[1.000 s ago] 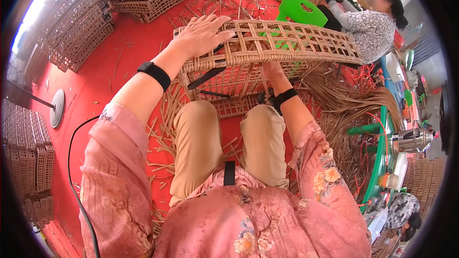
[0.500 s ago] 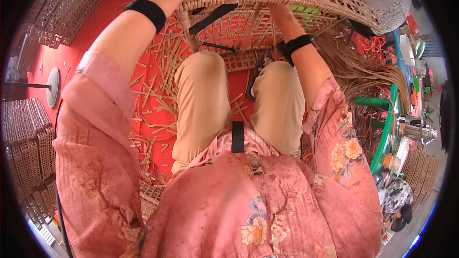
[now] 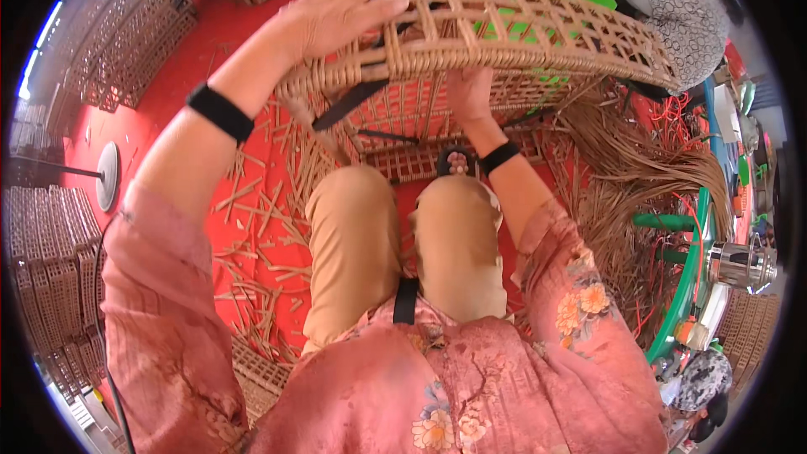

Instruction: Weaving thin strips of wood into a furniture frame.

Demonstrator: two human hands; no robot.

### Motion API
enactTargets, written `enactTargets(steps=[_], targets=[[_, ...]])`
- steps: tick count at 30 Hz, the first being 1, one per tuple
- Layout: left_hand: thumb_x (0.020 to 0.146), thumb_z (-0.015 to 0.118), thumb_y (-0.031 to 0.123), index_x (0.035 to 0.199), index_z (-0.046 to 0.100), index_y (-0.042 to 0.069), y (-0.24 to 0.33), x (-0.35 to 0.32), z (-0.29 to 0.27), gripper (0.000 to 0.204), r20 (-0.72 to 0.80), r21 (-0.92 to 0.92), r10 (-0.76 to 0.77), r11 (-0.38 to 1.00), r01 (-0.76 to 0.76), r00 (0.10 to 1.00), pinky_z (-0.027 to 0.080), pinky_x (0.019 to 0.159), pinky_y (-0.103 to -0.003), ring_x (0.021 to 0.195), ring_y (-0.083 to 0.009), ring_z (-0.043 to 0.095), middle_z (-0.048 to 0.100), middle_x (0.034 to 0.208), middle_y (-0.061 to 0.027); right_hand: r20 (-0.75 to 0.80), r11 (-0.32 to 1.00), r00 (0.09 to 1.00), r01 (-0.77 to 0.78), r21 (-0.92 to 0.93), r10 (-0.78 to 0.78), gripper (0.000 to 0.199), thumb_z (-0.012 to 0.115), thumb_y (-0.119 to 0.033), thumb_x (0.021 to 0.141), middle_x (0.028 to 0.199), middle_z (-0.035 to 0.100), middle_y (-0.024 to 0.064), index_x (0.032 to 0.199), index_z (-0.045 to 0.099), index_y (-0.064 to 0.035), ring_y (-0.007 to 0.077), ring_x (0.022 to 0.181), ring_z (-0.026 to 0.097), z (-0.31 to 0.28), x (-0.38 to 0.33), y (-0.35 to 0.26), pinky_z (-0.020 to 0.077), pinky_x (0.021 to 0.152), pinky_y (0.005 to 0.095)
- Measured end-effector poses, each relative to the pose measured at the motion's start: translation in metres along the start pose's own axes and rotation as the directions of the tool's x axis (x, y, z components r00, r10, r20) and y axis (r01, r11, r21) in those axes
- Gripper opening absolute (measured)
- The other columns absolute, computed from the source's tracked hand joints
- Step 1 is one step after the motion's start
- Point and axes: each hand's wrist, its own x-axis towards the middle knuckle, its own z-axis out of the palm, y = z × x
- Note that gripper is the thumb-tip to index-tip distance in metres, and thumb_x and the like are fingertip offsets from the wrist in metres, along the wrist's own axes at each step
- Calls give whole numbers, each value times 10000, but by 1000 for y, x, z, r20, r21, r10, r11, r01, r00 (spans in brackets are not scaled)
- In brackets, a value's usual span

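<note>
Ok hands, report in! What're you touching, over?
Left hand atop the woven frame, left end. Right hand beneath its upper side, partly hidden. Brown strip bundle lies to the right.

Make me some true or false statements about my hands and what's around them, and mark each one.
1. The left hand rests on the wicker frame. True.
2. Both hands lie on top of the wicker frame. False: the right hand is beneath its upper panel.
3. Only the left wrist wears a band. False: both wrists wear black bands.
4. Long brown strips lie to the right of the knees. True.
5. The floor is blue. False: the floor is red.
</note>
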Motion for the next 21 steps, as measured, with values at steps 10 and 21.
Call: enactTargets(steps=[10, 21], targets=[[926, 448, 660, 1466, 430, 80, 33, -22, -9, 792, 29, -104, -129, 986, 131, 991, 266, 1149, -535, 1379, -353, 406, 492, 1434, -175, 158, 968, 956, -237, -80, 247, 321, 641, -98, 840, 594, 551, 285, 582, 588, 84, 446, 579, 575, -34, -28, -78, 471, 547, 498], [938, 496, 558, 1451, 457, 121, 64, -46, -21, 675, 109, -52, -3, 999, 8, 994, 322, 1095, -435, 1280, -292, 486, 568, 1322, -127, 12, 953, 958, -286, 101, 287, 277, 570, -45, 876, 999, 673, 246, 1134, 658, 2, 465, 999, 606, -65, -72, -158, 482, 868, 526]])
